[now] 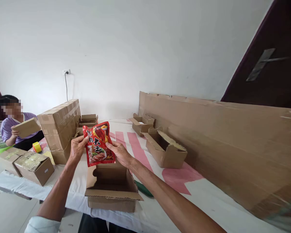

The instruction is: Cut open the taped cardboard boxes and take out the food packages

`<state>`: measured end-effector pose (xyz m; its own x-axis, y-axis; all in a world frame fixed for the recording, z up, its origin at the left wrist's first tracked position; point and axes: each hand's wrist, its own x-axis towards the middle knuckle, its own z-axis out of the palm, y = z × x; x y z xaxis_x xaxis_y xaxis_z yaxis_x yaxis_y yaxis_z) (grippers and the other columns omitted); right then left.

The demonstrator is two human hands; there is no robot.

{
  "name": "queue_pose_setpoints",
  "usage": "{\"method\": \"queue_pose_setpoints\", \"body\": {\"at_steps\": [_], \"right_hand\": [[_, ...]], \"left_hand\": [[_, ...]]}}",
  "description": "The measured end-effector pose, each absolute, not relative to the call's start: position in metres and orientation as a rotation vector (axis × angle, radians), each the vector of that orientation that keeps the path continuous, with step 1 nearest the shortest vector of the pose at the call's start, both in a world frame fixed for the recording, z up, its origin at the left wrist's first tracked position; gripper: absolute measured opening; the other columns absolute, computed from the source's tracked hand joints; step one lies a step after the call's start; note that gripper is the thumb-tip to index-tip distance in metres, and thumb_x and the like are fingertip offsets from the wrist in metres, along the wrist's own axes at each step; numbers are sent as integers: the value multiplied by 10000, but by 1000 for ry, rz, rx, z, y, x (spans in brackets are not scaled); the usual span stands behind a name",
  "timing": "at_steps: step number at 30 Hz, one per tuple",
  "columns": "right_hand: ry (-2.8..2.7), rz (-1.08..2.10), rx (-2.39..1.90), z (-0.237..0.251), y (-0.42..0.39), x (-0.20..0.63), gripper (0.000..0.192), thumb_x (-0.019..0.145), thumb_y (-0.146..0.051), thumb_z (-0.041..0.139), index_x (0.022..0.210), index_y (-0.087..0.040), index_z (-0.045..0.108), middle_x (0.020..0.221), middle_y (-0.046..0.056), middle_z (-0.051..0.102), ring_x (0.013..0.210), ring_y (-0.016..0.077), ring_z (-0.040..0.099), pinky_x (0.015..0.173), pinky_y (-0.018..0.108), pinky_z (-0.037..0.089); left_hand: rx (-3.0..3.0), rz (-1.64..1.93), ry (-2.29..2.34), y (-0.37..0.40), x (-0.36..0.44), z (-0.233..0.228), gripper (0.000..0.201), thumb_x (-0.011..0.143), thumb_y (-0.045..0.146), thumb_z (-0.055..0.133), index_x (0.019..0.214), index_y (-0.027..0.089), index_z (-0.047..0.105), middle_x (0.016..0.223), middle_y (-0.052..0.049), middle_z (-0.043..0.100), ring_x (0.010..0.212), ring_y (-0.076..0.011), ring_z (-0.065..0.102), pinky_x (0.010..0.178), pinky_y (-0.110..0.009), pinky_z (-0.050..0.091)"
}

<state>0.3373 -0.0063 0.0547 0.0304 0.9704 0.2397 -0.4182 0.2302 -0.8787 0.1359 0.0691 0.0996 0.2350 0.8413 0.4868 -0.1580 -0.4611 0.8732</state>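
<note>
A red printed food packet is held up between both hands, its front turned toward me. My left hand pinches its left edge with the thumb on the front. On the opposite edge, my right hand grips the packet the same way. Below it, near the table's front edge, stands an open cardboard box with its flaps spread. What lies at the bottom of this box I cannot make out. A dark green object sits partly hidden behind my right forearm.
Taped cartons are stacked at the left, with closed boxes nearer. Open boxes stand along a long cardboard panel. A yellow tape roll lies near a seated person holding a carton. A cloth covers the table.
</note>
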Motion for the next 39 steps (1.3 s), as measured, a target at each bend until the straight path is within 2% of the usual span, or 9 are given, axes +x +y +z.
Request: {"method": "queue_pose_setpoints", "body": {"at_steps": [4,7,10,13,17,23,30,34,39], "right_hand": [[-983,1142,-760,47,5,333,554,654,-649,956,952,-194,850,925,67,852,859,317,793,869,496,633],[-952,1085,-774,40,12,332,564,635,-675,950,927,-203,850,886,57,847,849,327,789,830,492,633],[-923,1055,-755,38,17,332,575,623,-693,946,916,-209,844,900,58,850,872,326,793,840,485,631],[-895,1040,-731,38,19,334,585,620,-709,943,928,-223,840,950,56,857,875,310,797,857,479,636],[-884,1071,-710,41,21,334,573,614,-675,967,934,-217,840,945,67,858,876,320,802,859,492,649],[-984,1172,-657,40,25,340,563,704,-630,936,1063,-210,826,1078,89,852,1065,334,786,936,485,639],[-1053,1191,-736,29,40,352,521,779,-565,877,1162,-227,774,1136,82,840,1080,317,780,964,491,630],[-1057,1177,-798,21,55,358,430,800,-499,845,1103,-206,761,1069,94,842,1016,309,788,934,484,638],[-1077,1155,-907,14,79,360,289,836,-402,776,1026,-187,743,891,73,828,867,263,785,830,413,644]], "left_hand": [[1621,1490,689,69,137,97,439,721,565,904,640,159,759,603,23,653,573,-117,536,539,-227,420],[1617,1525,707,65,137,95,415,752,537,894,641,161,760,600,27,658,574,-117,548,535,-221,419],[1603,1372,635,59,135,91,411,750,554,909,834,157,840,735,-11,768,677,-173,679,648,-256,549],[1541,1087,507,55,132,79,537,703,526,967,1068,149,852,912,-68,841,824,-244,777,822,-353,635],[1468,947,468,55,127,59,580,676,467,1008,1112,123,840,1037,-130,857,920,-296,816,940,-432,645],[1446,1076,521,66,127,52,532,646,467,1020,1016,124,851,950,-102,860,864,-290,817,876,-419,664],[1489,1122,545,85,135,56,541,658,482,1000,1051,144,847,966,-73,856,868,-266,805,875,-401,659],[1495,981,576,104,138,54,617,576,431,1033,1083,144,830,991,-84,851,908,-263,805,915,-389,640],[1484,911,695,130,140,54,623,458,368,1060,983,128,824,842,-70,830,752,-249,787,768,-365,643]]}}
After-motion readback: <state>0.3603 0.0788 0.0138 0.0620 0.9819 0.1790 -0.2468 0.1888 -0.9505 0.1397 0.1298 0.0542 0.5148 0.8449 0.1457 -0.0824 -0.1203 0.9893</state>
